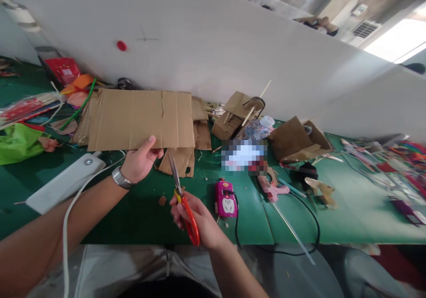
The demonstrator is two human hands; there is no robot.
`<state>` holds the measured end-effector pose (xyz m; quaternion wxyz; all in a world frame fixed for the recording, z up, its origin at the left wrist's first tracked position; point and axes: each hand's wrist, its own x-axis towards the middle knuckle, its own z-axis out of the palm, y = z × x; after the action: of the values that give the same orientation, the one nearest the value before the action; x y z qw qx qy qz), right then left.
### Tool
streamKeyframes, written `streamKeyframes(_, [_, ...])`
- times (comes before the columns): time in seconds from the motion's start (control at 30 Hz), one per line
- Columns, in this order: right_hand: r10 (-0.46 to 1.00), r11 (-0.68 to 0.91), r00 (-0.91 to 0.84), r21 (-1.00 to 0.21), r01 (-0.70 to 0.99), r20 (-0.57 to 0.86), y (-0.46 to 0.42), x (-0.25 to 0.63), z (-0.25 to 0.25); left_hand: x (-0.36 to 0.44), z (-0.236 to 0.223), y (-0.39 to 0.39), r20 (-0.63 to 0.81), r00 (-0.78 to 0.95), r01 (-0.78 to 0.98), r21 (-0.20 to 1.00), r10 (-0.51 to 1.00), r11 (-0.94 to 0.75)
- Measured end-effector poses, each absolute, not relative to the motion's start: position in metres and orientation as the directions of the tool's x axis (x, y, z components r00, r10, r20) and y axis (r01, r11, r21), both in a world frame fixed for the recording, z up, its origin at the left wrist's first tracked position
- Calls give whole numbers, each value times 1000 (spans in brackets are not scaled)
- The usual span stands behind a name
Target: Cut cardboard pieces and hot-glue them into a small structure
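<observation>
My left hand (141, 159) grips a flat cardboard sheet (133, 116) by its lower edge, thumb in front and fingers behind. The sheet stands raised and faces me, with a vertical crease or slit toward its right side. In my right hand (196, 213) is a pair of scissors (181, 191) with orange-red handles, fingers wrapped round them. Their blades point up, and the tips meet or nearly meet the sheet's lower edge; whether they touch it I cannot tell. Behind and below the sheet lie more cardboard pieces (181, 162).
A white power bank (63, 182) with a cable lies left. Right of the scissors are a pink power socket (226, 200) and a pink glue gun (274, 190) with its black cord. A plastic bottle (259, 127) and cardboard boxes (293, 136) stand near the wall on the green table (129, 218).
</observation>
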<state>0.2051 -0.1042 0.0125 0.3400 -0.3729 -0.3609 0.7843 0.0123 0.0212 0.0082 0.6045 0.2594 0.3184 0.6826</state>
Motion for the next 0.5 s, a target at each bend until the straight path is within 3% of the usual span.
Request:
streamKeyframes(0.2, [795,-557,-482,-758,-339,-369,-111,195,8,15,5,21,-56,-182,-618,783,982,-70])
streamKeyframes(0.5, [831,-525,-427,-757,-389,-357,-107,187,5,19,5,13,-133,-184,-637,771,974,-15])
